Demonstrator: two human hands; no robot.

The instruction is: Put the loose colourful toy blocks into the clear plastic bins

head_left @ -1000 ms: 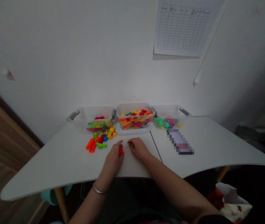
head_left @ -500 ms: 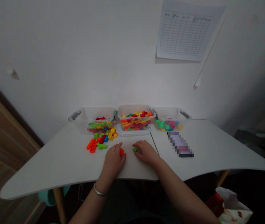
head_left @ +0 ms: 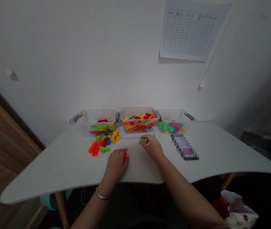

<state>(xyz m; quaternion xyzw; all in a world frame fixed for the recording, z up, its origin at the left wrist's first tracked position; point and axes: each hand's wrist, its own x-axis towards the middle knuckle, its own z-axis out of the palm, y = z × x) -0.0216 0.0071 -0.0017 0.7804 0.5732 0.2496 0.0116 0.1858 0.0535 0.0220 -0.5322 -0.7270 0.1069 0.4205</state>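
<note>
Near the front of the white table, my left hand [head_left: 117,161] is closed around an orange toy brick [head_left: 125,155], most of it hidden by the fingers. My right hand [head_left: 152,147] pinches a small green toy brick [head_left: 142,140] between thumb and fingertips, just in front of a clear lid lying flat [head_left: 137,136]. Left of my hands lies a loose pile of bricks: orange ones [head_left: 93,148], a green one [head_left: 104,149], a yellow one [head_left: 113,136], plus red and blue pieces.
Three clear bins stand along the wall: the left bin [head_left: 82,128] and middle bin [head_left: 139,109] hold colourful bricks, the right bin [head_left: 173,114] rounded pieces. A blurred phone-like object [head_left: 185,147] lies at the right. A printed sheet [head_left: 189,35] hangs on the wall.
My right hand has moved away from me, towards the lid, carrying the small green brick. My left hand stays nearly in place with the orange brick.
</note>
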